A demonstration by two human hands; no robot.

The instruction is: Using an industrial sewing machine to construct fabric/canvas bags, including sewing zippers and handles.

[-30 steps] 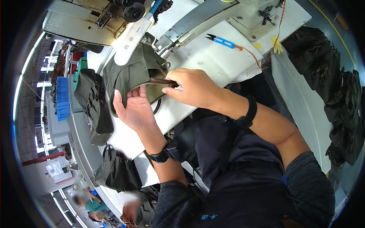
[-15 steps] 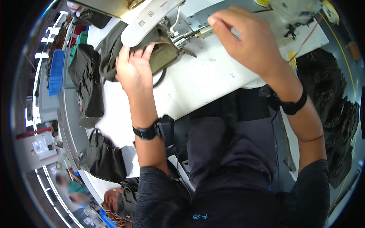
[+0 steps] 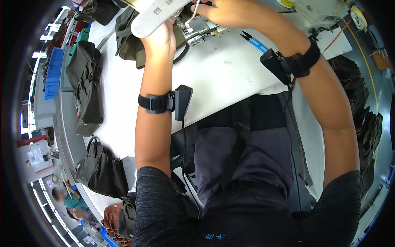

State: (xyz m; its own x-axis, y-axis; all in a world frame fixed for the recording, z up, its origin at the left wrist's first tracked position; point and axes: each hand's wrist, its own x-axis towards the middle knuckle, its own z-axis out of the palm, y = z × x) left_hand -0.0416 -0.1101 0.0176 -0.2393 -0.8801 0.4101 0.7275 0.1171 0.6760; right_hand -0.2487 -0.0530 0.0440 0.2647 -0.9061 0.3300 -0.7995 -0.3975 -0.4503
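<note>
At a sewing machine (image 3: 162,16), my left hand (image 3: 161,39) rests against a dark olive bag (image 3: 131,37). Its fingers disappear behind the white machine head, so its grip is hidden. My right hand (image 3: 224,12) reaches in from the right beside the needle area. Its thumb and fingers are drawn together near the metal presser parts (image 3: 197,29); whatever sits between them is too small or hidden to name. Blue-handled thread snips (image 3: 256,42) with dark blades lie on the white table (image 3: 214,70), below my right forearm.
Dark bags (image 3: 87,88) line the table's left side, including a handled bag (image 3: 103,171). Brown material (image 3: 113,218) lies at lower left. Dark pieces (image 3: 349,78) are piled at the right. People (image 3: 72,197) are far off at left.
Both hands have moved forward, the right one also leftward to the needle area. My left hand has slid partly behind the machine head. The snips have come into sight; the bag has shifted.
</note>
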